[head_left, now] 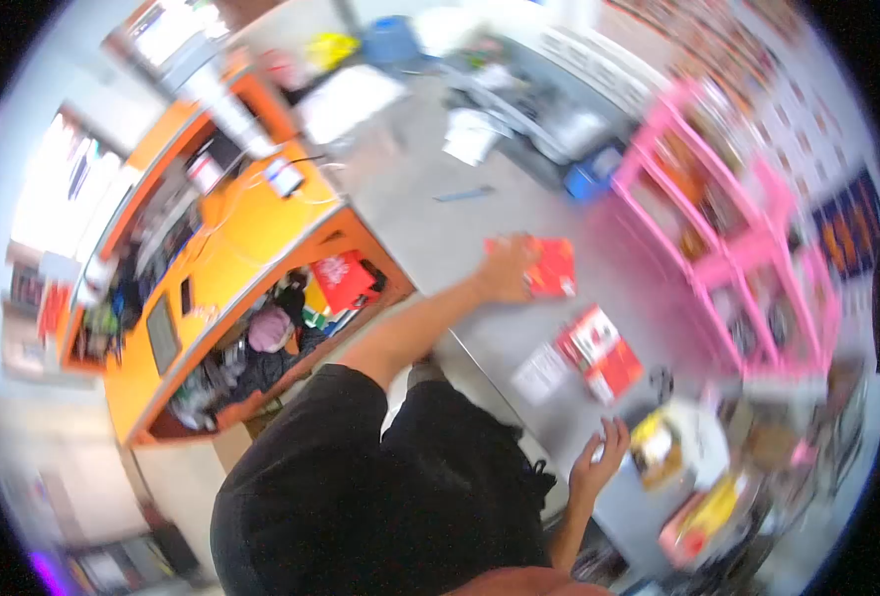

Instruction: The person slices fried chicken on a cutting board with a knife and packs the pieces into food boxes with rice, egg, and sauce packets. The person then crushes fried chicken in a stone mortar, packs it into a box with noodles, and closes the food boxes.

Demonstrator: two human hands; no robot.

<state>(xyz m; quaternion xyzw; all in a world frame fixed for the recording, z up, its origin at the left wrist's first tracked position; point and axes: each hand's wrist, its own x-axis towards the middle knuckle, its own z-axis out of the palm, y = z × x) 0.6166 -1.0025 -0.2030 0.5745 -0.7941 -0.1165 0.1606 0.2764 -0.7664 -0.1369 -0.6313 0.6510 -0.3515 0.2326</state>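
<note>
My left hand (508, 268) reaches over the grey table and grips a flat red packet (556, 266), covering its left part; the fingers are blurred. Nearer to me on the table lies a red and white box or packet (604, 356), with a white printed paper (540, 374) against its left side. My right hand (601, 455) is above the table's near right part, fingers curved and apart, with nothing visible in it. Close to its right is a yellow and white item (656, 447).
A pink shelf rack (703, 263) stands at the right. Blue bins (591, 175), white papers (472, 136) and a thin blue tool (463, 194) lie farther back. An orange desk (223, 233) with filled shelves borders the left. Blurred packages (703, 517) sit at lower right.
</note>
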